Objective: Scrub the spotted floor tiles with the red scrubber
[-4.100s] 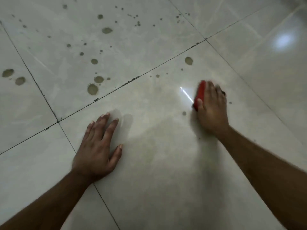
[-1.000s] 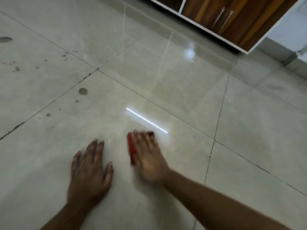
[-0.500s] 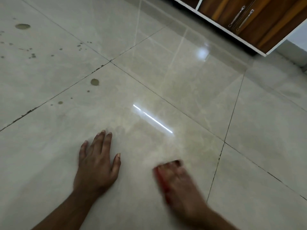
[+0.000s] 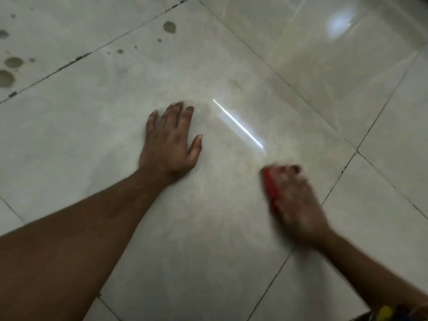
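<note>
While left hand (image 4: 170,144) lies flat on floor tiles (image 4: 92,140) | right hand (image 4: 298,200) grip holds red scrubber (image 4: 271,188) under fingers

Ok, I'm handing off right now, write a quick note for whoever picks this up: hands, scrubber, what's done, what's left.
Left hand: flat on the centre tile, fingers straight, bracing.
Right hand: gripping the red scrubber, blurred mid-stroke near the tile's right grout line.
Done: the tile around both hands looks free of dark spots; a faint smudge shows beyond the light streak.
Left: the large brown spot and small specks at the tile's far edge, plus the brown blotches on the far-left tile across the grout line.
</note>
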